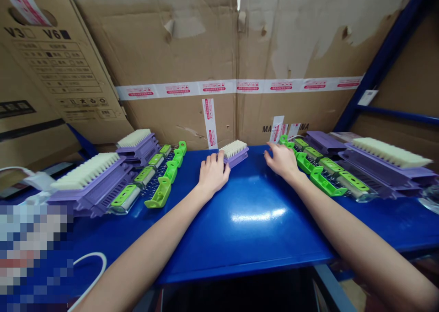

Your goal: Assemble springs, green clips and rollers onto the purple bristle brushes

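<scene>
My left hand (213, 174) is closed on the near left end of a purple brush (236, 160) with cream bristles facing up, which lies at the back middle of the blue table (247, 239). Thumb and fingers sit on either side of that end. Further right, my right hand (281, 160) is open with its fingers apart. It is beside the far end of a row of bright green curved plastic pieces (303, 162), and no held object shows in it. Whether its fingers touch the green pieces, I cannot tell.
Purple parts topped with cream brushes are stacked at left (92, 184) and right (387, 165). Rows of green-topped clear pieces (125, 196) and green curved pieces (159, 193) run alongside. Cardboard (171, 51) walls the back. A white cable (99, 257) lies front left.
</scene>
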Demonstrator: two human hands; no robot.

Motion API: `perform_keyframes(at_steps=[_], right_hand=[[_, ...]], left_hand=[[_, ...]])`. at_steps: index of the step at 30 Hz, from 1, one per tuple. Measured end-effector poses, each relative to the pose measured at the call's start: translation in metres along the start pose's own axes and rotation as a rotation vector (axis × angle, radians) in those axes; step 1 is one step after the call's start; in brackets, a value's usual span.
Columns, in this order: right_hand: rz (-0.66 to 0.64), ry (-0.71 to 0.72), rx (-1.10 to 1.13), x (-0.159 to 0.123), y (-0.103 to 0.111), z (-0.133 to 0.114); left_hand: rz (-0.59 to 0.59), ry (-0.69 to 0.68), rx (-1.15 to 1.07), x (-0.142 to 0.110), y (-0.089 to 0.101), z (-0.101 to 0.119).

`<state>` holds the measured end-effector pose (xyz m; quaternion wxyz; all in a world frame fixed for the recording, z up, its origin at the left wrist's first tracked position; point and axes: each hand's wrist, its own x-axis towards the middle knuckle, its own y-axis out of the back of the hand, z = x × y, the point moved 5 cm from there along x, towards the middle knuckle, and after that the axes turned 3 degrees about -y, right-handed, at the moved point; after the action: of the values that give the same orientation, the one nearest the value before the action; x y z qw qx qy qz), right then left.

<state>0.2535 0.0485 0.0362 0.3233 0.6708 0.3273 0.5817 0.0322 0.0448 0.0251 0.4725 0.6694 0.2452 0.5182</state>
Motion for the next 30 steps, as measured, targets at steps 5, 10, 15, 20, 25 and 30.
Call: perform_keyframes(at_steps=[5,10,15,20,25,30], right_hand=[[0.044,0.015,-0.021,-0.002,0.017,-0.004],[0.143,0.038,-0.010,-0.003,0.032,-0.007],[0.122,0.007,-0.024,-0.005,0.043,0.000],[0.103,0.008,-0.078,-0.043,0.069,0.016],[0.106,-0.140,-0.386,-0.094,0.089,0.047],[0.013,-0.133,-0.455,-0.108,0.078,0.068]], left_hand=[[-0.003,-0.008,0.014,0.000,-0.001,0.000],[-0.048,0.054,-0.002,0.001,-0.005,-0.004],[-0.139,0.134,-0.079,0.002,-0.012,-0.013],[-0.150,0.111,-0.051,0.002,-0.013,-0.013],[-0.166,0.120,-0.054,0.001,-0.015,-0.012],[-0.153,0.123,-0.039,0.001,-0.014,-0.011]])
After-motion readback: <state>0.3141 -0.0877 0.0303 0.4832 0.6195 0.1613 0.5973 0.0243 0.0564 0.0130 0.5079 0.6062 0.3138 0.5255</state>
